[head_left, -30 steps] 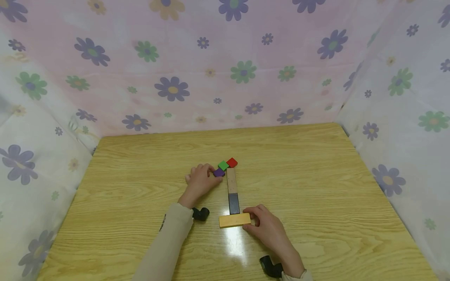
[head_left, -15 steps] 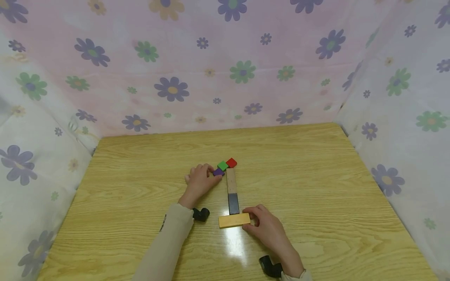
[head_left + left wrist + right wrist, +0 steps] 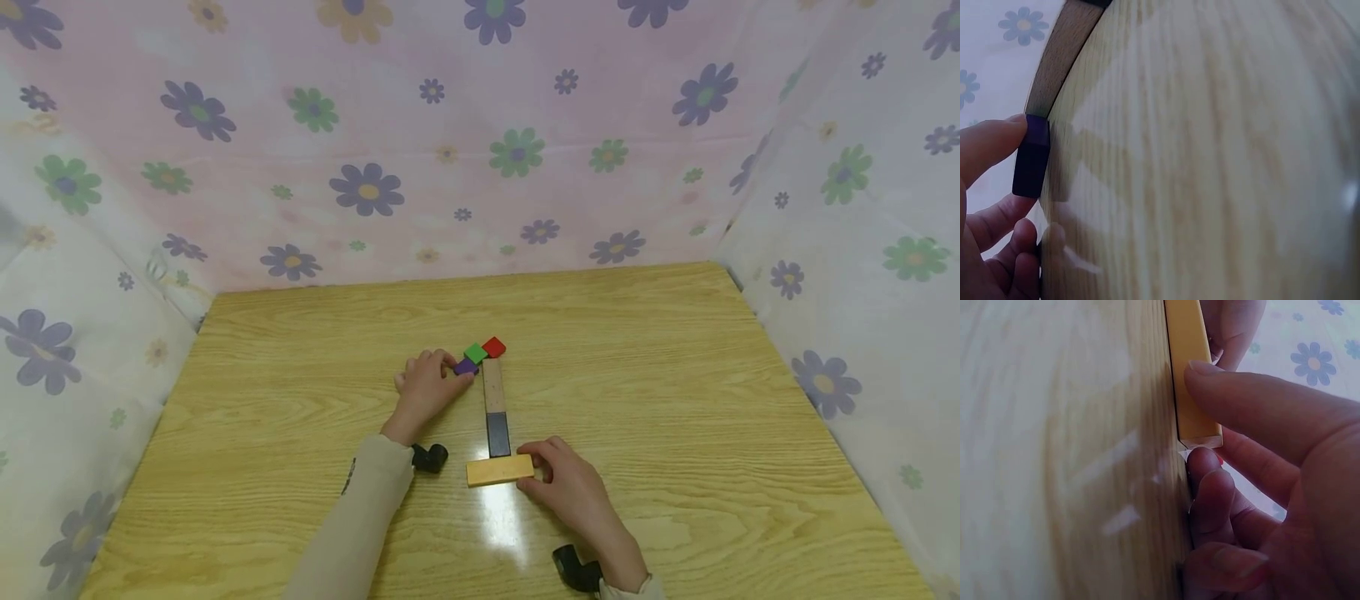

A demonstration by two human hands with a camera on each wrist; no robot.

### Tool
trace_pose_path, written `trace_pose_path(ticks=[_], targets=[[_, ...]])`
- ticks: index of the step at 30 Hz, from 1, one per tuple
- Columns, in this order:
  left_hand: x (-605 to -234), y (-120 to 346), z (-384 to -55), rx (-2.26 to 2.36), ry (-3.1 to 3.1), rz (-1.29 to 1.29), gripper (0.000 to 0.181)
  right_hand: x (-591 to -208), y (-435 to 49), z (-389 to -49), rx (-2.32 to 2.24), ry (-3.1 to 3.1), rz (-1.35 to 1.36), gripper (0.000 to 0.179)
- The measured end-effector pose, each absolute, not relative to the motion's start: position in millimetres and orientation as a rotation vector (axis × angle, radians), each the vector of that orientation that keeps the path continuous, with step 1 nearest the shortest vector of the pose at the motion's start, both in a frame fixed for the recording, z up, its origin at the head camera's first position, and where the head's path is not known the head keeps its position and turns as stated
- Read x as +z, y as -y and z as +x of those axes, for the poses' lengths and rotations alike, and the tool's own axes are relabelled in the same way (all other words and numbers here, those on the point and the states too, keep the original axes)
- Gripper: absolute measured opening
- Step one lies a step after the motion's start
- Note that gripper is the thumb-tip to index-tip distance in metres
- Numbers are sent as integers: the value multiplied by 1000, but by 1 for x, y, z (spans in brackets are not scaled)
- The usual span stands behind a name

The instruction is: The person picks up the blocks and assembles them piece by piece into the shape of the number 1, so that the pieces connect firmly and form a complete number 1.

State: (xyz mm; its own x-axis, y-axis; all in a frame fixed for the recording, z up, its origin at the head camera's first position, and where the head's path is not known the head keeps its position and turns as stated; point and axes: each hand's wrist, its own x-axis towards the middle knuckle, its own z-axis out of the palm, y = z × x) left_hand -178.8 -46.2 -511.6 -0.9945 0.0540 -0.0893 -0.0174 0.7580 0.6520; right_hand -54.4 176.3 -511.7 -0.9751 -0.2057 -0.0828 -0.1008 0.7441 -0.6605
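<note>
Between thumb and index finger my left hand [image 3: 429, 389] pinches a purple block [image 3: 466, 367], whose dark side faces the left wrist view. A green block [image 3: 476, 353] and a red block [image 3: 493, 347] run on from it in a slanting row. Below the red one lies a plain wooden block [image 3: 492, 385], end to end with a black block [image 3: 498, 434]. Across the black block's near end lies a yellow block [image 3: 489, 472]. My right hand [image 3: 567, 487] grips the yellow block's right end, thumb on the near side.
All the blocks lie flat on a wood-grain table [image 3: 645, 358]. Flowered cloth [image 3: 420, 133] hangs behind the table and at both sides. A black wrist-worn piece [image 3: 430, 458] sticks out by the left wrist, another black piece [image 3: 577, 569] by the right.
</note>
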Motion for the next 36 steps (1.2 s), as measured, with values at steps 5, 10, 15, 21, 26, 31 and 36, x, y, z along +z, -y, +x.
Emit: trace_pose_path(ticks=[5,10,15,21,26,31,36], targets=[[-511,46,-179,1053,-2858,30,35,-512,-176,-54,-1045,-2812,-238,34],[-513,46,-180,1028,-2863,30,36,-512,-175,-54,-1039,-2827,-238,33],[-514,47,-181,1012,-2867,33,36,-510,-174,-54,-1028,-2832,-222,31],[-511,47,-180,1026,-2858,28,36,-509,-174,-53,-1036,-2828,-216,32],[-511,48,-180,1033,-2849,22,35,-510,-174,-54,-1028,-2830,-213,33],[-511,48,-181,1052,-2846,24,35,-510,-174,-54,-1032,-2824,-217,33],[-511,48,-182,1068,-2843,7,38,-511,-175,-55,-1050,-2795,-237,37]])
